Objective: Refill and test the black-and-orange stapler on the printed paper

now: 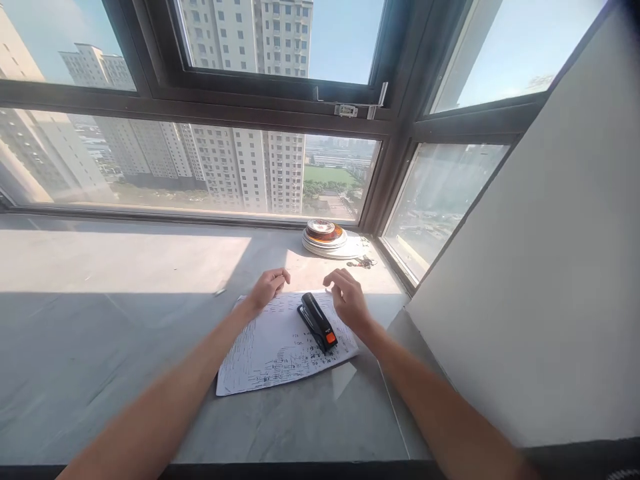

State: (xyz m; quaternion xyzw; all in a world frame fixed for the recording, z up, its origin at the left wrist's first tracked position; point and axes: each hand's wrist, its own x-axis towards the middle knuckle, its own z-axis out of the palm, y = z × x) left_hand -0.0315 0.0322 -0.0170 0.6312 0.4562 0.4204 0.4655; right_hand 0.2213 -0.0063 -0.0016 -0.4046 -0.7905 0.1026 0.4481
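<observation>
A grey stone worktop (100,347) runs beneath dark-framed windows (280,100) showing pale high-rise blocks (250,167) and blue sky. Sunlight falls across it. A white wall (550,267) stands right.

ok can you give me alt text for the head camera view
A person's left hand sits at the far edge of a printed sheet of paper on a grey window ledge, and the right hand hovers beside a black stapler lying on the sheet. A stack of plates stands farther back by the window, with tall apartment blocks outside.
</observation>
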